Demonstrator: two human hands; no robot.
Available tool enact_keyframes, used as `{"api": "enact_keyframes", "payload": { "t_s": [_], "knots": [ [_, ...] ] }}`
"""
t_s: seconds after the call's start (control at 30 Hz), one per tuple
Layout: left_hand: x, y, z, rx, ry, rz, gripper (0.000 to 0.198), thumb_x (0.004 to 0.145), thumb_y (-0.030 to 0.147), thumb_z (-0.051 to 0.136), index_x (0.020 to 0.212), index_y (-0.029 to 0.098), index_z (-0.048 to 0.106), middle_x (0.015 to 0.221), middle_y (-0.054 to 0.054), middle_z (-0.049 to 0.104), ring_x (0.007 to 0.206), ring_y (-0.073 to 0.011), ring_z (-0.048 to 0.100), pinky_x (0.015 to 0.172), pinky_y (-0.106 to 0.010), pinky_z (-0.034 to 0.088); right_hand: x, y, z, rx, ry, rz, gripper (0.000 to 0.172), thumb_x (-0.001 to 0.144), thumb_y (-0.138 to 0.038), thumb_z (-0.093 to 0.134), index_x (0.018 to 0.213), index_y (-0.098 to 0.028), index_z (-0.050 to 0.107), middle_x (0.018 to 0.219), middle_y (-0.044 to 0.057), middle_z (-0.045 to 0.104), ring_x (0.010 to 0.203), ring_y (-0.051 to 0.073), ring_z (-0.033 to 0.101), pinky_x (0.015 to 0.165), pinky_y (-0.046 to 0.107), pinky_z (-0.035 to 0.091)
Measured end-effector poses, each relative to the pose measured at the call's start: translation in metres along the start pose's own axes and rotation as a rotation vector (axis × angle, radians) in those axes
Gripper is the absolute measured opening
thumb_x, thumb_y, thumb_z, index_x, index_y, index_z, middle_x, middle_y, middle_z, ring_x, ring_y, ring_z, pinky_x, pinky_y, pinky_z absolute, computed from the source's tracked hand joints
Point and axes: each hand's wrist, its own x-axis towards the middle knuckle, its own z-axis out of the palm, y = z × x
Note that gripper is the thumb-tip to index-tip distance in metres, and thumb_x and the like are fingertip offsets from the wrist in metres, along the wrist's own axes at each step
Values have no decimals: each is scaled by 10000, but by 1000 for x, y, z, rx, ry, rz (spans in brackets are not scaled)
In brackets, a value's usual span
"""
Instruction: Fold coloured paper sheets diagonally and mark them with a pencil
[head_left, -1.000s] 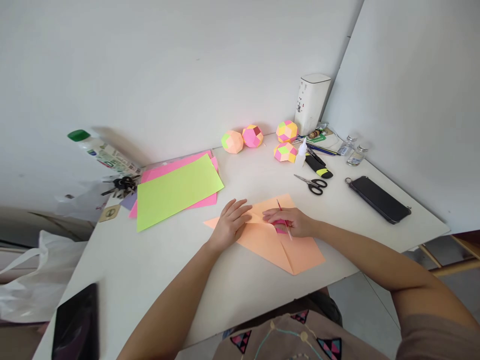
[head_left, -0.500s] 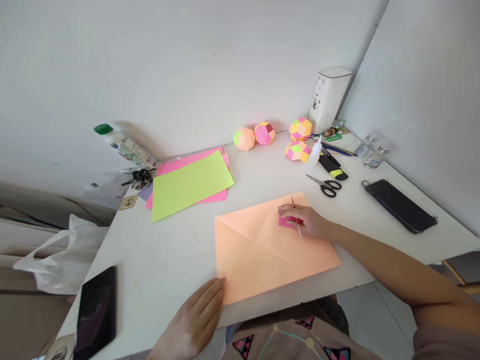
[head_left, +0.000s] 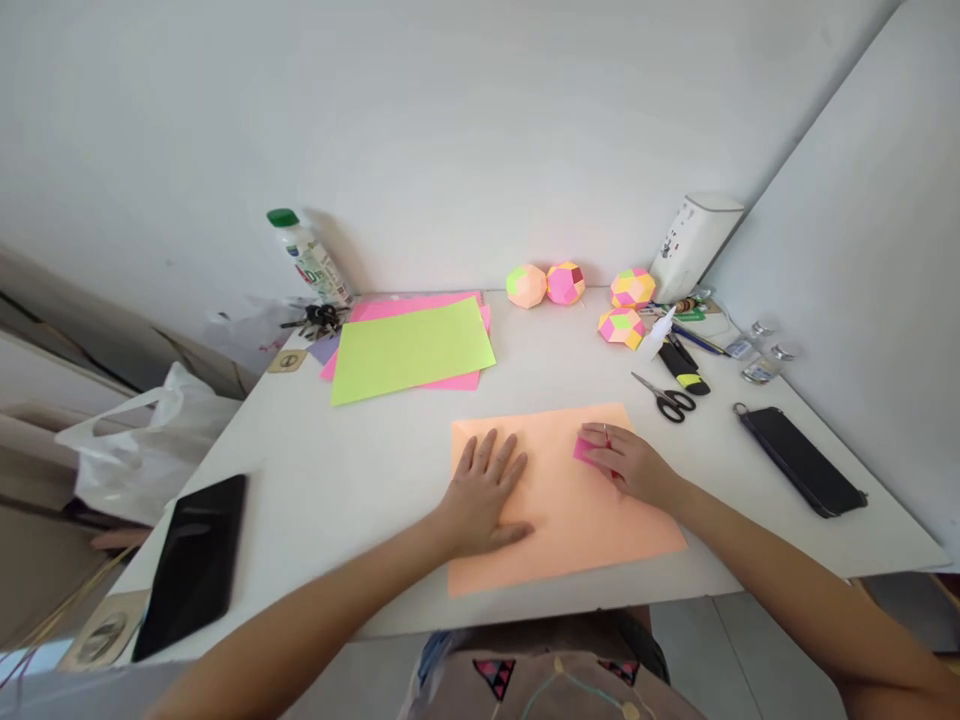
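Note:
An orange paper sheet (head_left: 570, 520) lies unfolded and flat on the white table (head_left: 360, 480) in front of me. My left hand (head_left: 486, 490) rests palm down on the sheet's left half, fingers spread. My right hand (head_left: 628, 462) sits on the sheet's upper right part, fingers curled over a small pink paper piece (head_left: 585, 450) and a thin stick that pokes out between the fingers.
Green and pink sheets (head_left: 411, 350) lie behind. Several coloured paper balls (head_left: 622, 325), a glue bottle (head_left: 660, 332), scissors (head_left: 666, 398), a marker, small jars and a white box stand at the back right. A black phone (head_left: 801, 460) lies right, a black tablet (head_left: 193, 565) left. Bottle (head_left: 307, 258) and keys lie at the back left.
The orange sheet went from folded to opened flat. My left hand drew back to the near corner, then came down flat on the sheet. My right hand stayed on the pink piece.

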Motion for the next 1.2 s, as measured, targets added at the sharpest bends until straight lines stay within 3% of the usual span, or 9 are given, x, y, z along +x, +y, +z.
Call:
{"api": "enact_keyframes", "payload": {
  "t_s": [0.13,0.23,0.37,0.5,0.7,0.9,1.07,1.2],
  "knots": [
    [-2,6,19,-8,83,3,889,795,747,400,1462,167,305,1546,-165,211,1423,-428,34,1099,-624,88,-5,0,-11,-191,-8,26,154,906,-265,517,997,-220,633,1189,109,646,1194,280,554,986,522,507],
    [9,18,20,-59,90,24,914,796,754,378,1472,147,269,1548,-183,184,1423,-427,34,1100,-628,69,3,1,-12,-265,-52,93,293,867,-396,584,1058,-174,598,1284,178,568,1260,335,481,1013,563,462],
    [28,30,22,-169,219,41,1021,810,727,404,1498,86,7,1545,-254,92,1427,-414,47,1103,-622,112,29,-5,10,-256,-62,140,403,830,-431,617,1110,-150,550,1328,219,504,1315,360,402,1037,599,416],
    [33,31,21,-246,351,8,973,873,600,439,1478,94,-131,1545,-266,43,1435,-387,21,1102,-593,202,56,-16,44,-203,-24,207,338,863,-300,574,1147,-128,509,1338,234,470,1370,350,313,1061,596,387],
    [24,29,14,-176,315,14,955,841,598,481,1495,74,22,1539,-238,160,1435,-392,14,1122,-607,137,80,-17,67,-75,-16,181,288,896,-122,416,1153,-220,499,1352,118,473,1409,241,263,1097,523,392],
    [16,21,10,-124,124,-65,903,839,695,348,1468,55,244,1530,-226,205,1425,-400,101,1125,-537,158,84,-20,65,-56,28,124,240,876,-148,463,1111,-143,514,1331,211,466,1372,311,309,1051,553,423],
    [11,15,2,-69,50,-110,916,835,719,310,1392,-3,396,1462,-289,313,1385,-429,232,1108,-535,165,88,-29,53,-34,151,27,159,869,-129,517,1009,-199,543,1141,136,607,1205,266,512,938,484,527],
    [11,11,-7,-22,11,-140,886,838,731,289,1360,37,464,1436,-274,372,1350,-450,293,1092,-549,164,93,-31,49,9,100,-141,172,832,-58,548,945,-185,576,974,91,676,1029,229,612,824,415,579]
  ]
}}
